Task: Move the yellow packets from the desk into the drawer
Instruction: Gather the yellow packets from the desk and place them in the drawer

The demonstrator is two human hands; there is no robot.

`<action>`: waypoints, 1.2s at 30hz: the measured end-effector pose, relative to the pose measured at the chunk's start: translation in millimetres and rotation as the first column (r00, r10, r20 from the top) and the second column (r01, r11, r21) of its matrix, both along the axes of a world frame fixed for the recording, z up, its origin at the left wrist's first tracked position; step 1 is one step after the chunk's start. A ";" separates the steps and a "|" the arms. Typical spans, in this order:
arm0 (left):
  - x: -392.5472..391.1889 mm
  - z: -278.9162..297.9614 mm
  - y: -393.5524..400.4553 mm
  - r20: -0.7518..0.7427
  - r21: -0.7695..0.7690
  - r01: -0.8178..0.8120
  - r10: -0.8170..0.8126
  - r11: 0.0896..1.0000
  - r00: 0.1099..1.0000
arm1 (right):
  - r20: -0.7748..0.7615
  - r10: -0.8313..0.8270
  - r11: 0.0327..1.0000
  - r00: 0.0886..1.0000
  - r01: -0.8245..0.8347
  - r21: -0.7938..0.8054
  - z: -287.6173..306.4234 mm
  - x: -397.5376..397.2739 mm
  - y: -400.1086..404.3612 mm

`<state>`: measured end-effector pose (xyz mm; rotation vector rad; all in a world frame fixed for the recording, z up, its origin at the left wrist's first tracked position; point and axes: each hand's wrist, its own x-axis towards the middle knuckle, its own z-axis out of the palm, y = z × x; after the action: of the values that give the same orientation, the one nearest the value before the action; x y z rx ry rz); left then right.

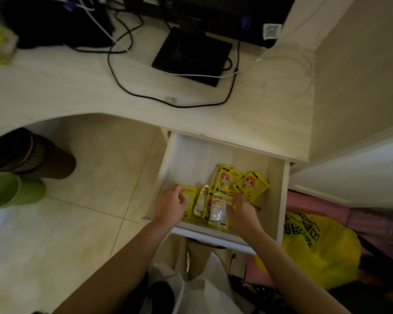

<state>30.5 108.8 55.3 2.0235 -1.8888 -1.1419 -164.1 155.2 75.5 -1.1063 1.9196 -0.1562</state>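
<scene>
The person's left hand (171, 203) rests inside the open white wooden drawer (168, 168), its fingers (179, 189) loosely curled onto the leftmost flat yellow printed foil packet (189, 203); whether they pinch it cannot be told. Further yellow packets (225, 177) lie overlapping on the drawer floor, toward its front and right. The right hand (242, 210) has curled fingers (233, 200) on a packet showing its pale reverse face (218, 213), standing tilted against the drawer front. The pale wood-grain bench (77, 87) above shows no such packets. Judged light, thin, pliant and slick; take each by an edge seam, or press flat to slide.
</scene>
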 end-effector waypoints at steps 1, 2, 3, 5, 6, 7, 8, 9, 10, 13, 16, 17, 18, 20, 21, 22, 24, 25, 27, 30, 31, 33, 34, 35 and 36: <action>8.8 3.3 6.9 0.003 -0.010 -0.019 0.019 1.000 1.000 | -0.012 0.046 0.999 0.999 -0.046 -0.014 3.0 8.9 -1.7; 18.2 6.1 13.5 0.004 -0.009 -0.041 0.041 0.999 0.999 | -0.018 0.093 0.995 0.995 -0.094 -0.018 5.6 18.5 -4.0; 28.0 8.6 20.1 0.006 0.007 -0.070 0.070 0.998 0.998 | -0.019 0.147 0.989 0.989 -0.148 -0.015 7.5 28.4 -6.1; 47.6 12.2 30.9 0.000 0.036 -0.149 0.149 0.988 0.989 | -0.028 0.263 0.965 0.964 -0.264 0.002 11.4 48.9 -12.4; 57.9 13.9 35.9 -0.004 0.037 -0.186 0.186 0.982 0.982 | -0.028 0.311 0.951 0.950 -0.310 0.008 14.5 60.0 -15.5; 68.5 15.6 40.1 -0.002 0.030 -0.216 0.216 0.976 0.976 | -0.031 0.352 0.936 0.935 -0.352 0.009 16.5 71.2 -18.2; 79.7 17.3 44.0 0.005 0.014 -0.238 0.238 0.971 0.971 | -0.042 0.394 0.919 0.918 -0.394 0.010 18.5 82.9 -21.2; 91.5 18.6 47.6 0.015 -0.006 -0.256 0.256 0.967 0.966 | -0.055 0.435 0.900 0.899 -0.435 0.009 20.8 94.6 -24.2; 104.3 19.4 51.5 0.027 -0.025 -0.271 0.271 0.962 0.962 | -0.067 0.473 0.881 0.878 -0.474 0.006 22.6 107.5 -27.0; 146.1 19.6 64.3 0.064 -0.069 -0.321 0.325 0.945 0.943 | -0.058 0.566 0.824 0.822 -0.566 0.019 24.2 150.0 -33.3; 190.5 22.8 76.2 0.081 -0.111 -0.362 0.372 0.925 0.925 | -0.052 0.633 0.774 0.773 -0.632 0.028 26.7 197.4 -37.0; 206.4 24.0 80.0 0.085 -0.119 -0.372 0.382 0.921 0.920 | -0.051 0.646 0.763 0.762 -0.645 0.025 27.4 214.5 -37.9; 222.4 24.9 83.1 0.092 -0.122 -0.379 0.391 0.917 0.916 | -0.054 0.654 0.756 0.754 -0.654 0.023 29.0 231.7 -38.4; 255.3 26.0 86.0 0.110 -0.124 -0.392 0.405 0.912 0.908 | -0.057 0.661 0.750 0.749 -0.660 0.026 31.8 266.4 -40.0; 271.8 26.3 85.8 0.118 -0.127 -0.396 0.410 0.910 0.904 | -0.047 0.659 0.752 0.751 -0.659 0.020 30.4 283.4 -41.2; 287.8 26.6 84.8 0.127 -0.131 -0.397 0.413 0.908 0.902 | -0.041 0.658 0.753 0.752 -0.658 0.010 28.9 300.0 -42.8; 317.2 28.2 82.2 0.146 -0.145 -0.397 0.416 0.906 0.897 | -0.051 0.658 0.751 0.751 -0.660 -0.018 28.0 329.9 -46.1; 330.8 29.4 80.8 0.155 -0.155 -0.398 0.420 0.904 0.894 | -0.056 0.659 0.750 0.750 -0.661 -0.027 28.3 343.1 -48.5; 356.6 32.0 77.1 0.169 -0.166 -0.403 0.429 0.900 0.887 | -0.054 0.667 0.742 0.743 -0.669 -0.047 29.7 367.2 -54.9; 389.4 34.4 69.4 0.170 -0.170 -0.423 0.449 0.890 0.877 | -0.077 0.676 0.727 0.733 -0.680 -0.097 34.7 396.4 -69.4; 398.8 35.2 66.1 0.167 -0.176 -0.428 0.455 0.887 0.875 | -0.085 0.677 0.723 0.731 -0.682 -0.111 36.8 404.9 -75.3; 416.1 36.4 57.8 0.157 -0.182 -0.435 0.463 0.882 0.872 | -0.098 0.684 0.710 0.723 -0.690 -0.138 40.1 420.3 -89.1; 424.3 36.8 52.2 0.152 -0.184 -0.440 0.468 0.879 0.871 | -0.106 0.690 0.701 0.716 -0.697 -0.150 42.3 427.6 -97.3; 432.1 36.4 45.4 0.148 -0.187 -0.444 0.472 0.876 0.869 | -0.115 0.693 0.695 0.711 -0.702 -0.155 44.1 434.7 -106.4; 439.7 36.1 37.9 0.146 -0.191 -0.449 0.477 0.873 0.867 | -0.123 0.694 0.692 0.709 -0.704 -0.159 45.6 441.7 -116.1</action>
<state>470.2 146.6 91.4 2.3821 -1.3748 -0.6808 277.6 39.1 121.0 -1.9250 1.4068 0.1220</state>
